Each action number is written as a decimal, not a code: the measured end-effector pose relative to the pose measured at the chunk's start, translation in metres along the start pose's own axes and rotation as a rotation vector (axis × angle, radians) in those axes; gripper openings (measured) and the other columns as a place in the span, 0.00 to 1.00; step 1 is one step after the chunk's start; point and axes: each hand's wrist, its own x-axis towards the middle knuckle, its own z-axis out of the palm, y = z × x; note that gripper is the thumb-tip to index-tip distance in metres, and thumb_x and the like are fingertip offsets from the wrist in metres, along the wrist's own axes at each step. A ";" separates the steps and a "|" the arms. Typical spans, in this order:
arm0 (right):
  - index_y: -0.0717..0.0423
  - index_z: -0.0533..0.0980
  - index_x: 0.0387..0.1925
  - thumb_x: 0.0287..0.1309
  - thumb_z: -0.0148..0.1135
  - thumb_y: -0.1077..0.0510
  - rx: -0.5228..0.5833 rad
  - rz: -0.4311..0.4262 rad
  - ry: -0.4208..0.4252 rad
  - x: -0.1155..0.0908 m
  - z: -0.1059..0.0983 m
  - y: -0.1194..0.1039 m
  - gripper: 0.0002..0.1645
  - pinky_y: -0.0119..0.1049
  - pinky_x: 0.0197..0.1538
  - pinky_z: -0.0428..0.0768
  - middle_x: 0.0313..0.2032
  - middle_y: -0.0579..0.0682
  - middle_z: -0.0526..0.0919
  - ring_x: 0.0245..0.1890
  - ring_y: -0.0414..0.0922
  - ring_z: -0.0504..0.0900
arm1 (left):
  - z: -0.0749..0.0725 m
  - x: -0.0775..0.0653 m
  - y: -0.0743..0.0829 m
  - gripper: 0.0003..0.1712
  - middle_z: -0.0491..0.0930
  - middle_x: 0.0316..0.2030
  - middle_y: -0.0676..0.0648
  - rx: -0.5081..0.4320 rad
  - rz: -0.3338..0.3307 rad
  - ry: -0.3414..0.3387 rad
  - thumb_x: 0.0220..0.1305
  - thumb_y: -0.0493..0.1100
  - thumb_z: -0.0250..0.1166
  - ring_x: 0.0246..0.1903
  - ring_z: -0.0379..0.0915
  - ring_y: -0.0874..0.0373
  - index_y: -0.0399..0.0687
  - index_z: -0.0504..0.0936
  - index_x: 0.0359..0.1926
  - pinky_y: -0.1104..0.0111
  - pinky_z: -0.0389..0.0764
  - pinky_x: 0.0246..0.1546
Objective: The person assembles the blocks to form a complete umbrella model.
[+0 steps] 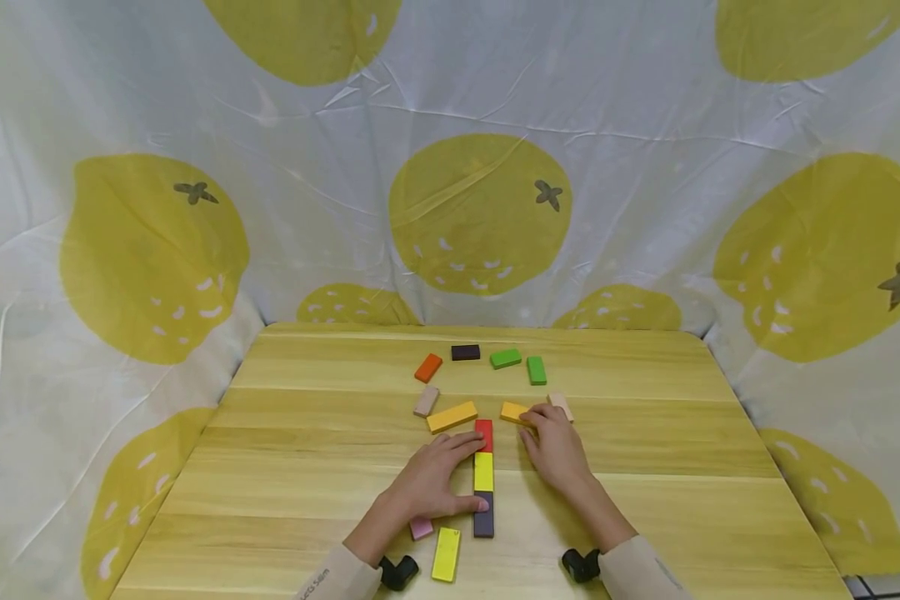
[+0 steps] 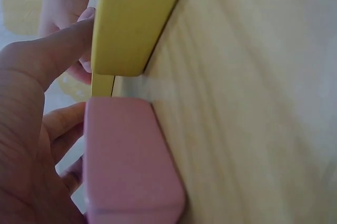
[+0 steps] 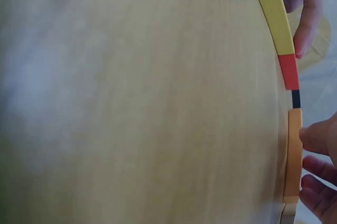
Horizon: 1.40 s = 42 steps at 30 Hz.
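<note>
A straight row runs up the middle of the table in the head view: a red block (image 1: pixel 484 428), a yellow block (image 1: pixel 483 472) and a dark block (image 1: pixel 483 523). My left hand (image 1: pixel 431 479) rests on this row, a fingertip on the red block and the thumb on the dark one. To the row's upper right, my right hand (image 1: pixel 558 450) pinches an orange block (image 1: pixel 512 412) at its right end. Another orange block (image 1: pixel 452 417) slants at the row's upper left. Beneath my left wrist lies a pink block (image 2: pixel 129 155), partly hidden in the head view.
A yellow block (image 1: pixel 446 554) lies near the front. Farther back are a red-orange block (image 1: pixel 428 367), a black block (image 1: pixel 465 352), two green blocks (image 1: pixel 506 358) and two pale wooden blocks (image 1: pixel 426 401). A lemon-print cloth (image 1: pixel 630 208) hangs behind the wooden table (image 1: pixel 682 517).
</note>
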 end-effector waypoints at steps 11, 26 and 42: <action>0.54 0.88 0.38 0.62 0.72 0.60 0.009 -0.030 0.050 0.015 0.007 0.002 0.04 0.46 0.49 0.85 0.44 0.51 0.86 0.47 0.51 0.81 | 0.000 0.001 0.000 0.54 0.63 0.77 0.58 0.001 -0.009 -0.010 0.55 0.78 0.67 0.70 0.66 0.53 0.63 0.66 0.77 0.49 0.72 0.68; 0.52 0.88 0.39 0.64 0.71 0.57 0.058 0.015 -0.001 0.029 0.017 -0.002 0.04 0.45 0.52 0.83 0.44 0.50 0.86 0.47 0.50 0.80 | 0.000 0.006 0.001 0.54 0.63 0.77 0.57 0.014 -0.009 -0.019 0.55 0.78 0.66 0.74 0.63 0.48 0.63 0.65 0.78 0.46 0.71 0.69; 0.52 0.88 0.41 0.62 0.73 0.55 0.023 -0.038 -0.034 0.024 0.018 -0.010 0.07 0.46 0.55 0.81 0.45 0.50 0.86 0.48 0.51 0.80 | 0.000 0.006 0.000 0.54 0.63 0.77 0.58 0.014 -0.004 -0.002 0.54 0.77 0.68 0.70 0.67 0.52 0.63 0.66 0.77 0.48 0.74 0.65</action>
